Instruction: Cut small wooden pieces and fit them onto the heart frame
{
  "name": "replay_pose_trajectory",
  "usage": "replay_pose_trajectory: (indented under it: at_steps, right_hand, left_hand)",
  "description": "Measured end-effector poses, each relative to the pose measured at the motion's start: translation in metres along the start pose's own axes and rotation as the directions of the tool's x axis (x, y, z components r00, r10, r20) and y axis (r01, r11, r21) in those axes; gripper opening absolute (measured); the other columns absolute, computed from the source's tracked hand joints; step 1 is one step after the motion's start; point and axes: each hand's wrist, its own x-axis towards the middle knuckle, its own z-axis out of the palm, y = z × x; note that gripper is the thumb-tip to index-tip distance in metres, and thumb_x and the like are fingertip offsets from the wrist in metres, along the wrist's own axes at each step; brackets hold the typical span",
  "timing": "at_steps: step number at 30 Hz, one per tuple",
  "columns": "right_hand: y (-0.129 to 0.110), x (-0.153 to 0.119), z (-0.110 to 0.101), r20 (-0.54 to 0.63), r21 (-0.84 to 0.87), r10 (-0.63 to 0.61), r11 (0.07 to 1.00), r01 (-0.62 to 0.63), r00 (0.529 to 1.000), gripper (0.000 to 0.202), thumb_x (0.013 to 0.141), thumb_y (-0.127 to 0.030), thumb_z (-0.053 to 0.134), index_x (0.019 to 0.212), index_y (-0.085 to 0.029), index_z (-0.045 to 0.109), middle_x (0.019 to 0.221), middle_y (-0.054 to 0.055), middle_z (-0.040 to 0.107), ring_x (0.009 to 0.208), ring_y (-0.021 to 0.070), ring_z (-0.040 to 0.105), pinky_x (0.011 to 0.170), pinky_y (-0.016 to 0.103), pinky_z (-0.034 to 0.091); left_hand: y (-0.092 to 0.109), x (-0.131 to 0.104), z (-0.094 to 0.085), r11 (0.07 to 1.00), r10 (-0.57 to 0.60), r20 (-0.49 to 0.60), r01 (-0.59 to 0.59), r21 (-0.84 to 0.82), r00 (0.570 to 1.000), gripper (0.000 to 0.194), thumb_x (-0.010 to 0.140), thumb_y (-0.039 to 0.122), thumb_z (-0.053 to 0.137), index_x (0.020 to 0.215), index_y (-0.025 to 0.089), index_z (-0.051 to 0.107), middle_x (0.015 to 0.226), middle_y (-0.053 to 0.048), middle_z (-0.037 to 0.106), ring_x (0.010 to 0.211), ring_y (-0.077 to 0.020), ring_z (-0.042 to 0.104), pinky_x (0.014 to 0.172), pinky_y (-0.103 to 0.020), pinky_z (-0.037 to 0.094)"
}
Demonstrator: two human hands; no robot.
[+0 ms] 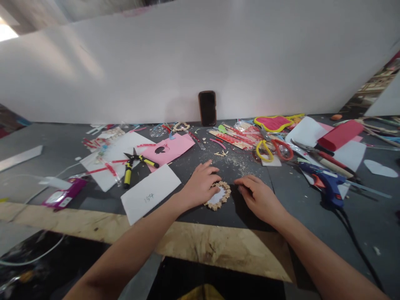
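A small round ornament [225,203], a white disc edged with short tan wooden pieces, lies on the dark tabletop near its front edge. My left hand [201,183] is at its upper left side, the thumb on the disc and the index finger by the rim, with the other fingers stretched out over the table. Just right of the ornament, and apart from it, my right hand [258,196] is closed with thumb and index finger together. Whatever they may hold is too small to make out. Loose tan stick bits [221,153] lie beyond my hands.
Left are a white card [150,195], yellow-black pliers [133,162] and pink paper [171,149]. A phone [207,108] leans against the white board behind. Right are scissors [275,150], patterned sticks [231,137], a blue glue gun [328,183] with its cable, and a red roll [340,135].
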Motion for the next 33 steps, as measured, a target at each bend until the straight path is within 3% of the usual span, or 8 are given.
replay_pose_trajectory:
  at_steps: [17,24,29,33]
  right_hand:
    - [0.0,0.0,0.0,0.016,-0.001,0.007,1.0,-0.007,1.0,0.023,0.088,-0.02,0.042,0.097,-0.02,0.063,0.095,0.007,0.065,0.091,0.0185,0.059,0.082,0.034,0.049]
    - [0.001,0.002,0.0,0.017,0.007,0.006,1.0,-0.006,1.0,0.024,0.088,-0.02,0.041,0.097,-0.02,0.063,0.095,0.008,0.065,0.09,0.0185,0.06,0.082,0.034,0.049]
    - [0.004,0.001,0.001,0.017,0.003,0.007,1.0,-0.007,1.0,0.026,0.088,-0.02,0.039,0.099,-0.019,0.062,0.096,0.008,0.065,0.09,0.0182,0.061,0.081,0.033,0.05]
    - [0.007,0.0,0.002,0.014,-0.006,0.015,1.0,-0.015,1.0,0.027,0.088,-0.022,0.037,0.099,-0.019,0.062,0.098,0.009,0.065,0.091,0.0183,0.061,0.082,0.033,0.049]
  left_hand:
    - [-0.001,0.0,0.002,1.0,-0.008,-0.012,0.008,0.0,1.0,0.022,0.084,0.024,0.059,0.103,0.021,0.068,0.124,-0.008,0.06,0.133,-0.0341,0.034,0.106,-0.056,0.03]
    - [-0.005,-0.004,-0.014,0.999,-0.032,-0.017,0.033,0.032,0.999,0.031,0.082,0.032,0.061,0.111,0.021,0.063,0.128,-0.01,0.057,0.133,-0.0358,0.033,0.105,-0.061,0.028]
    - [-0.018,-0.027,-0.031,0.994,-0.015,-0.15,0.031,0.105,0.989,0.034,0.085,0.027,0.057,0.116,0.014,0.059,0.127,-0.012,0.057,0.133,-0.0332,0.034,0.108,-0.055,0.03]
    - [-0.025,-0.067,-0.027,0.992,-0.033,-0.286,0.066,0.107,0.958,0.035,0.089,0.026,0.05,0.123,0.015,0.052,0.131,-0.012,0.052,0.135,-0.0287,0.031,0.109,-0.05,0.033]
